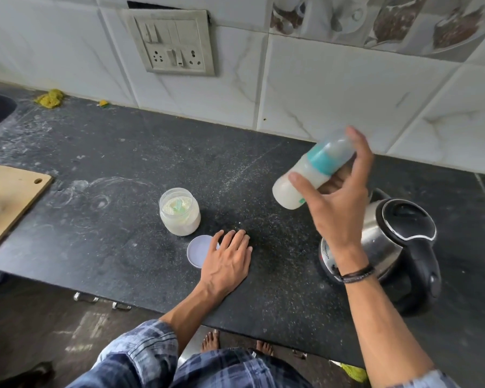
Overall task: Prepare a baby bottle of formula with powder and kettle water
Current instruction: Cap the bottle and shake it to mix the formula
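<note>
Right hand (339, 203), fingers curled around tilted milky plastic bottle (284, 196); left hand (227, 259) flat on speckled counter (123, 163).

Wooden board (7, 197) left; yellow rag (49, 98); switchboard (170, 43).

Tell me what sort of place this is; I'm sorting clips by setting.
Most likely a home kitchen: a dark stone counter runs along a tiled wall, with an electric kettle and a wooden cutting board on it.
</note>
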